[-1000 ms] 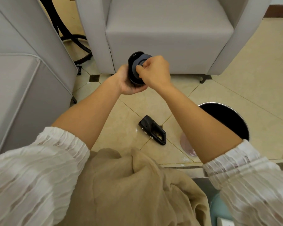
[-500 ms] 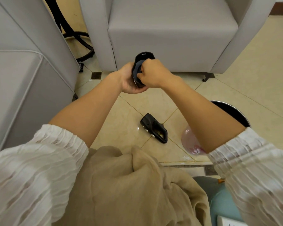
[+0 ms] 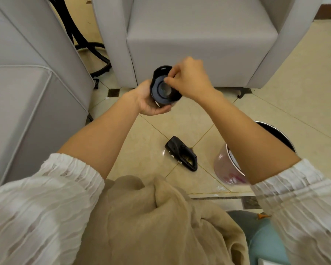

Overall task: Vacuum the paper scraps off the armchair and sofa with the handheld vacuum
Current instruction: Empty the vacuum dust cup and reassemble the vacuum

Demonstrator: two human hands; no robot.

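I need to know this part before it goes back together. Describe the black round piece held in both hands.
The black round piece looks like hard plastic: a cup-like shell with a raised back rim and a dark ringed insert facing the camera. The left hand cradles it from below; the right hand pinches at its inner ring. It is held above the tiled floor.

Armchair (image 3: 199,35) at 12 o'clock: plain pale grey, no pattern. Sofa (image 3: 27,92) at 9 o'clock: same pale grey w/ lighter piping along seams. Floor (image 3: 294,83): glossy cream-beige tiles, thin gold grout lines, small dark brown inset squares at tile corners. Vacuum part (image 3: 163,87) near centre: black shell, dark blue-grey ring inside, greyish middle. Vacuum body (image 3: 181,153) on floor at 5 o'clock: black. Bin (image 3: 275,132) at 4 o'clock: black inside, silver rim, clear pinkish liner. Cables (image 3: 88,44) at 11 o'clock: black. Sleeves (image 3: 46,197): white, crinkled stripe texture. Skirt (image 3: 151,226) at 6 o'clock: plain tan. Stool (image 3: 266,241) at 5 o'clock: teal.
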